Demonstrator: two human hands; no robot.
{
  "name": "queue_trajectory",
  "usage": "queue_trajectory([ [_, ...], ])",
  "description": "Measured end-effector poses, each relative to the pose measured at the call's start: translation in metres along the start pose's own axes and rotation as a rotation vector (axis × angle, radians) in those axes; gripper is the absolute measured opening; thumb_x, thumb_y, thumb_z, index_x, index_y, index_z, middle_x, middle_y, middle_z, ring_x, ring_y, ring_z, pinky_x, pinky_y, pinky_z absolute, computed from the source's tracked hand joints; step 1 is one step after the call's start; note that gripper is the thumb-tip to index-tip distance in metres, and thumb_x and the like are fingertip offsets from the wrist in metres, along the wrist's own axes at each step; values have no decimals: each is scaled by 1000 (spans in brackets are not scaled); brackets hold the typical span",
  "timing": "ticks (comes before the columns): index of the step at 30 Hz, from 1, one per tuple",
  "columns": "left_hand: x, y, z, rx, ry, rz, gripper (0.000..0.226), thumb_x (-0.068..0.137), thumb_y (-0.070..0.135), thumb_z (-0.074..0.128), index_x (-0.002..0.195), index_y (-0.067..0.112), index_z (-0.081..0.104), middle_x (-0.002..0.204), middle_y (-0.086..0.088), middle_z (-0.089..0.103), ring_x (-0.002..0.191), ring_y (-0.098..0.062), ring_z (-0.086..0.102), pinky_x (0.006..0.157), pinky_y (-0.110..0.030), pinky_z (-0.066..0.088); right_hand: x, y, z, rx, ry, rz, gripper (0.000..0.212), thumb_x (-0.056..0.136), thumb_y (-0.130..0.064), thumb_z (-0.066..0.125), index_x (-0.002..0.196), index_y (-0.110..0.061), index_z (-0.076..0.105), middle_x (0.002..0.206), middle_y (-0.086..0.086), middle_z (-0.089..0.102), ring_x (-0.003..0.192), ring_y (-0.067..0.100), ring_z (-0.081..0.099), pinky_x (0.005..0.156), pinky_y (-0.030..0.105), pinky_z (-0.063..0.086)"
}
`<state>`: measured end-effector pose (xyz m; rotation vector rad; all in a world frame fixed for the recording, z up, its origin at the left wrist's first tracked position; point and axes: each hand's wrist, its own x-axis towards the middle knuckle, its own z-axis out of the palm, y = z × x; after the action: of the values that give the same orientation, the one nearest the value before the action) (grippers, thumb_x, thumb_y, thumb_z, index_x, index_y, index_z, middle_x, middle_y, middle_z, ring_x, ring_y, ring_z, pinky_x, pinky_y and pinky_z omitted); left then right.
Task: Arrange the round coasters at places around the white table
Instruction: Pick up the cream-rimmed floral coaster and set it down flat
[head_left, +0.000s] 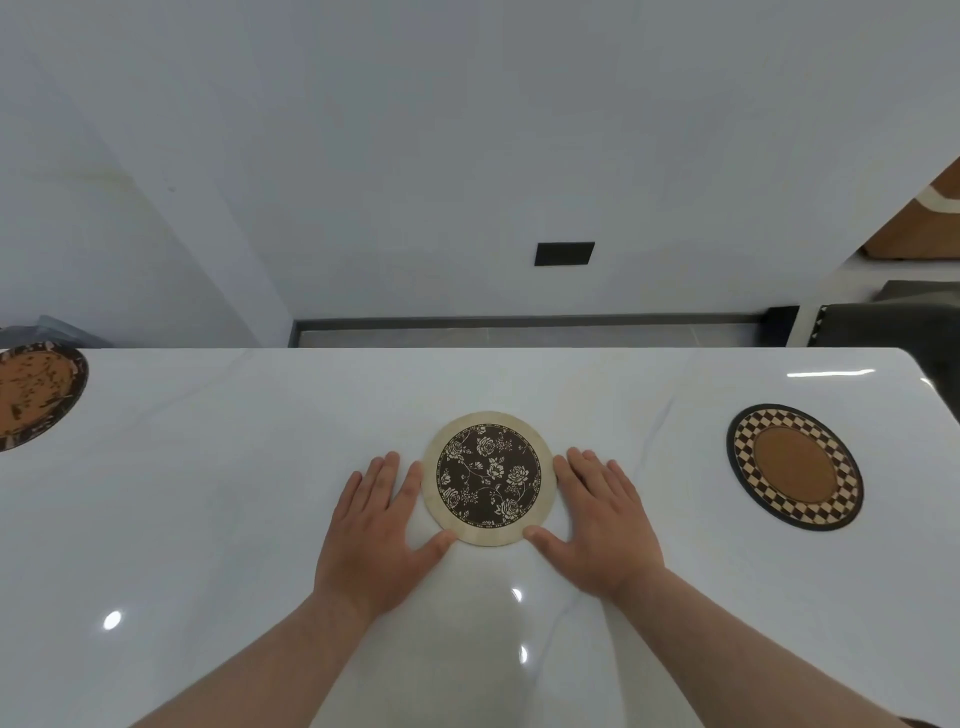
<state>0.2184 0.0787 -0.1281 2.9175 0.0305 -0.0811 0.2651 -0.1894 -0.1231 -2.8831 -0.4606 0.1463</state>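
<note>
A glossy white desk (208, 519) with faint grey veining fills the lower half of the view, its far edge running across the middle and its far right corner rounded. Behind it stand pale walls, a strip of grey floor, a small black wall plate (564, 253) and, at the right edge, a dark chair (914, 322). Three round coasters lie flat on the desk, well apart from one another. The checkered coaster (795, 466), with a brown centre and dark rim, sits toward the right end; the brown speckled coaster (31, 397) is cut off by the left edge; the floral coaster (489, 478), dark with pale roses and a light wooden border, lies in the middle. The left hand (376, 530) and right hand (597, 525) rest flat on the desk with fingers spread, gripping nothing, one on either side of the floral coaster, index fingers and thumb tips touching its rim.
</note>
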Motion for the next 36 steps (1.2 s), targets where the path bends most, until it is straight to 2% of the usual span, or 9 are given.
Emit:
queue_trajectory([
  [5, 1, 1, 0, 6, -1, -4, 91, 79, 80, 28, 151, 26, 20, 160, -6, 18, 148, -19, 12, 118, -32, -6, 0, -1, -1, 16, -11, 3, 93, 78, -79, 36, 151, -21, 27, 159, 1, 26, 149, 19, 15, 121, 34, -2],
  [9, 1, 0, 2, 27, -1, -7, 91, 78, 80, 31, 150, 25, 25, 158, -8, 26, 147, -21, 19, 118, -34, -2, 0, -1, 0, 15, 2, 9, 93, 77, -78, 37, 149, -21, 30, 157, 2, 30, 148, 20, 19, 121, 36, 2],
  [12, 2, -1, 2, 21, 1, -11, 90, 78, 80, 31, 150, 26, 24, 158, -7, 24, 147, -21, 18, 118, -34, -1, 0, -1, 2, 17, 11, 12, 92, 77, -78, 39, 149, -20, 32, 156, 2, 32, 147, 20, 21, 122, 38, 6],
  [19, 3, -1, 1, -22, -2, -20, 90, 76, 80, 34, 150, 30, 22, 160, -4, 20, 148, -18, 15, 117, -30, -5, 1, 2, 1, 11, 4, 6, 93, 77, -79, 38, 149, -22, 31, 157, 3, 30, 147, 20, 20, 119, 35, 1],
  [25, 4, -2, 0, -40, 4, -23, 89, 74, 78, 40, 147, 28, 29, 158, -4, 23, 147, -19, 17, 117, -31, -4, 0, 2, 0, 18, -5, 6, 91, 77, -79, 37, 149, -25, 30, 158, 3, 28, 148, 20, 18, 119, 33, -2],
  [29, 3, -3, 1, -27, 7, -22, 89, 75, 77, 40, 147, 27, 29, 158, -5, 25, 146, -20, 19, 118, -33, -1, 0, 1, 0, 12, -4, 11, 92, 77, -78, 38, 150, -24, 27, 158, 2, 27, 148, 19, 17, 121, 36, 2],
  [33, 3, -3, 3, -5, 1, -13, 86, 79, 77, 33, 150, 30, 20, 159, -6, 23, 147, -22, 17, 118, -34, -1, -1, 0, 0, 19, 5, 9, 83, 83, -72, 37, 151, -27, 23, 156, 2, 30, 146, 21, 21, 122, 38, 8],
  [36, 3, -4, 4, 3, -4, -15, 80, 82, 75, 29, 149, 32, 21, 159, -7, 22, 147, -22, 18, 118, -35, -1, -1, 1, 1, 4, -3, 16, 76, 86, -70, 33, 150, -28, 28, 157, 4, 31, 146, 23, 23, 121, 39, 8],
])
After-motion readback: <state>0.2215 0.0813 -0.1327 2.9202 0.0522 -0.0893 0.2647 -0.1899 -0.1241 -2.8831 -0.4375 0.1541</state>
